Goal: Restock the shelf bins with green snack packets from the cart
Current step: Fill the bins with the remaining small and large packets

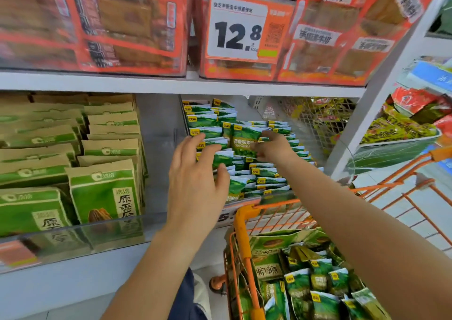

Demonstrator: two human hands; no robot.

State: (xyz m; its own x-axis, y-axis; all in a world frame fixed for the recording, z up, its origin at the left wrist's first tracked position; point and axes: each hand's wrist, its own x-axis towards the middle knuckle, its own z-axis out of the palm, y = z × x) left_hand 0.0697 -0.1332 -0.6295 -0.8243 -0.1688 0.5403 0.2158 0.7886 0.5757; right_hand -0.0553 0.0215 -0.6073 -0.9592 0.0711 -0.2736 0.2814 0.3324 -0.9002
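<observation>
Green packet [244,141]: held upright at frame centre, above the bin's rows [259,173].
Right hand [271,148]: fingers clamped on its right edge.
Left hand [195,173]: just left of it, fingers spread.

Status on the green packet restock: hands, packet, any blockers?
Right hand pinching green packet over shelf bin. Left hand open, on the rows. Cart still stocked. No blockers.

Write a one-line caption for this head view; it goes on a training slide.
Right hand places a green snack packet into the shelf bin, left hand steadying the rows, above the orange cart.
</observation>
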